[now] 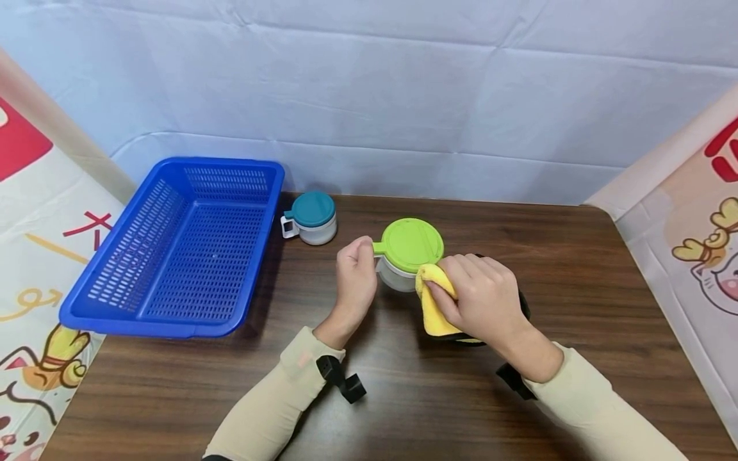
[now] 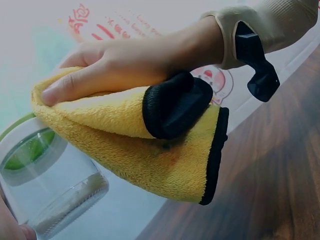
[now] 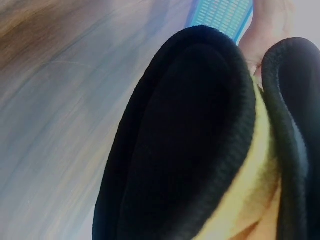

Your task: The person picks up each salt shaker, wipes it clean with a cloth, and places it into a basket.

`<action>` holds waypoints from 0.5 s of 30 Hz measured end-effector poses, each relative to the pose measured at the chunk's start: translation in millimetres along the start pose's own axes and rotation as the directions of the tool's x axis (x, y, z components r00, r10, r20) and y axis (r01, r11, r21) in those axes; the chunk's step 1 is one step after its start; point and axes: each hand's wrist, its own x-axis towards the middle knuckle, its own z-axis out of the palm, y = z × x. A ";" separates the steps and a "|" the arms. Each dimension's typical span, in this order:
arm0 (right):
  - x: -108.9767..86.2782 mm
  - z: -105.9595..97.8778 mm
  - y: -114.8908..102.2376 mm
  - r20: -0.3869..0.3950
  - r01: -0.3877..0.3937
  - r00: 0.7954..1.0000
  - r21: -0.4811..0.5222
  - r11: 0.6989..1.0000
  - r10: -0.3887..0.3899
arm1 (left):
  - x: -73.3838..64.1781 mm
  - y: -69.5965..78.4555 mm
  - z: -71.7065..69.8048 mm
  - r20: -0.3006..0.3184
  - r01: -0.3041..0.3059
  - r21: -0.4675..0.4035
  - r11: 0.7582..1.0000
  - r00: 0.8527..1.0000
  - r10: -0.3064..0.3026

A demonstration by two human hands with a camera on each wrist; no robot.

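A clear jar with a bright green lid [image 1: 410,244] is held up off the tabletop by my left hand [image 1: 355,272], whose fingers curl round the handle at the jar's left side. My right hand [image 1: 484,298] pinches a folded yellow cloth [image 1: 436,314] with black edging and touches it to the jar's right side, just under the lid. In the left wrist view the cloth [image 2: 150,160] hangs down from the right thumb, and something pale lies in the bottom of the glass jar [image 2: 75,200]. Cloth folds fill much of the right wrist view and hide the right fingers there.
A blue plastic basket [image 1: 268,256] with slotted sides stands at the left of the wooden table [image 1: 398,410]. Between it and the green-lidded jar is a smaller jar with a teal lid [image 1: 313,209] and white handle. A pale sheet [image 1: 369,96] hangs behind the table.
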 end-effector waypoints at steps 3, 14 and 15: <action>-0.6 -0.6 0.9 0.005 -0.009 1.000 0.005 1.000 0.009 | -0.1 0.1 -0.6 -0.001 0.001 -0.002 1.000 1.000 -0.001; -4.0 0.1 4.6 0.002 -0.035 0.999 -0.006 0.999 0.035 | 1.7 0.1 -2.1 -0.008 0.019 -0.009 1.000 1.000 -0.019; -4.4 0.1 5.5 0.003 -0.041 0.999 -0.006 0.999 0.041 | 1.9 0.4 -2.4 -0.009 0.021 -0.011 1.000 1.000 -0.021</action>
